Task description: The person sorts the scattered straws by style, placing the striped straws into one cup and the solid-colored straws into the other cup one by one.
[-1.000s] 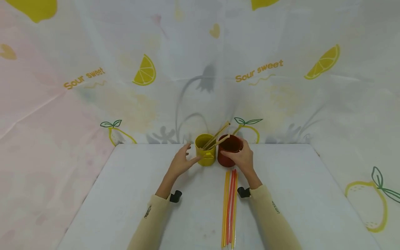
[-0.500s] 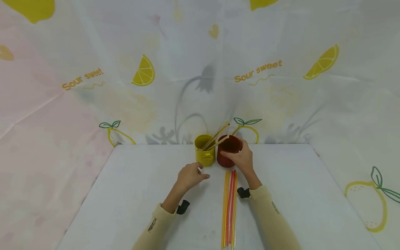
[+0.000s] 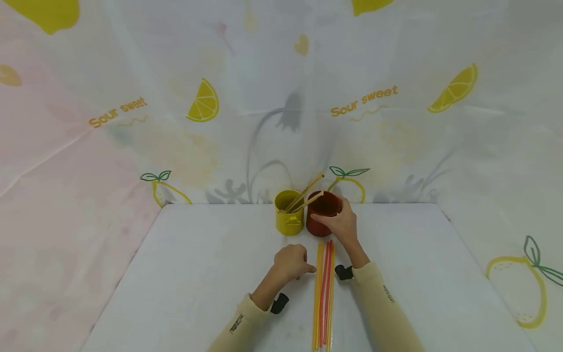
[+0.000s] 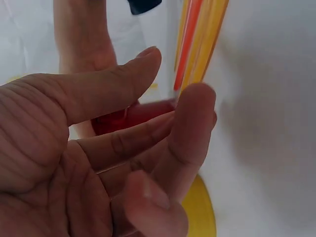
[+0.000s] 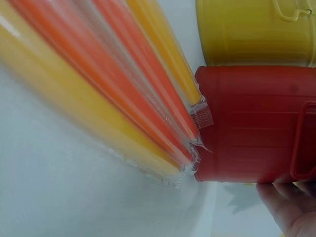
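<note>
My right hand grips the rim of a small red metal bucket, thumb on the near side and fingers behind. In the right wrist view the red bucket touches or nearly touches the ends of several straws, red and yellow-orange, in clear plastic wrappers. Those straws lie lengthwise on the table in the head view. Just left of them is my left hand, its thumb pointing at them. In the left wrist view the left hand has loosely bent fingers and holds nothing.
A yellow bucket stands against the red one's left side, with wooden sticks leaning out to the right. The white table ends at a lemon-printed backdrop. Dark wrist cameras sit at both cuffs.
My left hand has come away from the yellow bucket, moving toward me and right to beside the straws. The right hand and red bucket have stayed in place.
</note>
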`<state>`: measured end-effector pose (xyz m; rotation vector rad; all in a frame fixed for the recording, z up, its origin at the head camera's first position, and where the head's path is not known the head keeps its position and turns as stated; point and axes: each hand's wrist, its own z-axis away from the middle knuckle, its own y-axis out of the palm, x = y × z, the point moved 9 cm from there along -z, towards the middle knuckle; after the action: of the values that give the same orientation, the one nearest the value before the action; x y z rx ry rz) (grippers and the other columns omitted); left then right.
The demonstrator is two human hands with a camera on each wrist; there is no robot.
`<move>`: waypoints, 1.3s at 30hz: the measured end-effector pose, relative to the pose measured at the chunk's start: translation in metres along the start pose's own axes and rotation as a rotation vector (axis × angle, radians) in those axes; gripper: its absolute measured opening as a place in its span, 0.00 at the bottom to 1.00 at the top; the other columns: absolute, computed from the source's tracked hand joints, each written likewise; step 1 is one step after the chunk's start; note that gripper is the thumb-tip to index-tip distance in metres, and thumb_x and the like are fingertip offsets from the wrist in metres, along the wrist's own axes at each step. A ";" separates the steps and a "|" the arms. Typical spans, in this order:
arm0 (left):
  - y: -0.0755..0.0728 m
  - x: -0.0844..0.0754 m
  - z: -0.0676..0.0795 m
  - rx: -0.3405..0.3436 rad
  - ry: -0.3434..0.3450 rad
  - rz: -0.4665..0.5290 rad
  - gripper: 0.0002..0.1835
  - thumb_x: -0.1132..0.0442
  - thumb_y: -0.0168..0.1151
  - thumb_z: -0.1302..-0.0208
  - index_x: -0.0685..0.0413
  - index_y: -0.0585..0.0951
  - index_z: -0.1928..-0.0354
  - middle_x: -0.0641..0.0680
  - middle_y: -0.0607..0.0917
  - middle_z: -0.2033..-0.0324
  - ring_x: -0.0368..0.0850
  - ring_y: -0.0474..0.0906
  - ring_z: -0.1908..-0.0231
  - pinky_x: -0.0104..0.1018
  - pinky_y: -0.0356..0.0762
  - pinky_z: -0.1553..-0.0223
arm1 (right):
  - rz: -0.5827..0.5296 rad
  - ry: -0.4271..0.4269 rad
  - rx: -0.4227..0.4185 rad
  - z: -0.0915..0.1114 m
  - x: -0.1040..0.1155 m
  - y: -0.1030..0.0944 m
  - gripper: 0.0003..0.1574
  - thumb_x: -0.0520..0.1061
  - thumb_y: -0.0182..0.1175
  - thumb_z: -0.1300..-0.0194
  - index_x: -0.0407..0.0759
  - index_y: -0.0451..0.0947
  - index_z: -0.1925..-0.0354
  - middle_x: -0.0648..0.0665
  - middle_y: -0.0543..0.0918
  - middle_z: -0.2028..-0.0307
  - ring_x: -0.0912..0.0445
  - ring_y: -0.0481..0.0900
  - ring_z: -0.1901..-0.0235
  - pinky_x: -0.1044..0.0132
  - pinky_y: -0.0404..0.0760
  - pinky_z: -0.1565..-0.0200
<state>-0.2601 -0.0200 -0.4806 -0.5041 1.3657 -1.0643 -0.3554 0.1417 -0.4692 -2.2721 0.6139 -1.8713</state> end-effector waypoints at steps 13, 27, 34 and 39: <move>0.038 -0.014 0.004 0.093 0.022 -0.031 0.17 0.57 0.74 0.45 0.53 0.75 0.81 0.49 0.75 0.89 0.42 0.72 0.88 0.33 0.61 0.83 | 0.003 -0.021 0.003 0.000 -0.001 0.001 0.59 0.59 0.81 0.57 0.40 0.65 0.34 0.40 0.77 0.42 0.47 0.75 0.43 0.49 0.75 0.45; 0.048 -0.015 -0.001 0.116 -0.033 -0.040 0.12 0.69 0.68 0.47 0.55 0.74 0.82 0.50 0.74 0.91 0.40 0.69 0.93 0.30 0.59 0.88 | -0.009 -0.006 0.004 0.000 0.000 0.001 0.57 0.58 0.80 0.56 0.40 0.64 0.35 0.40 0.77 0.42 0.47 0.74 0.43 0.49 0.75 0.44; 0.048 -0.015 0.001 0.121 -0.058 0.002 0.14 0.70 0.66 0.47 0.56 0.74 0.85 0.51 0.74 0.93 0.40 0.69 0.94 0.30 0.60 0.90 | -0.017 -0.007 0.006 0.002 0.001 0.002 0.57 0.58 0.81 0.57 0.41 0.65 0.35 0.41 0.77 0.42 0.48 0.74 0.43 0.50 0.75 0.44; 0.050 -0.017 0.000 0.107 -0.072 0.002 0.14 0.68 0.67 0.45 0.56 0.73 0.84 0.51 0.74 0.87 0.42 0.69 0.89 0.31 0.62 0.86 | -0.025 -0.014 0.004 0.002 0.002 0.001 0.58 0.58 0.81 0.57 0.41 0.64 0.35 0.41 0.76 0.41 0.48 0.74 0.43 0.50 0.75 0.44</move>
<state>-0.2423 0.0182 -0.5124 -0.4580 1.2394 -1.1016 -0.3535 0.1398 -0.4681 -2.2990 0.5817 -1.8650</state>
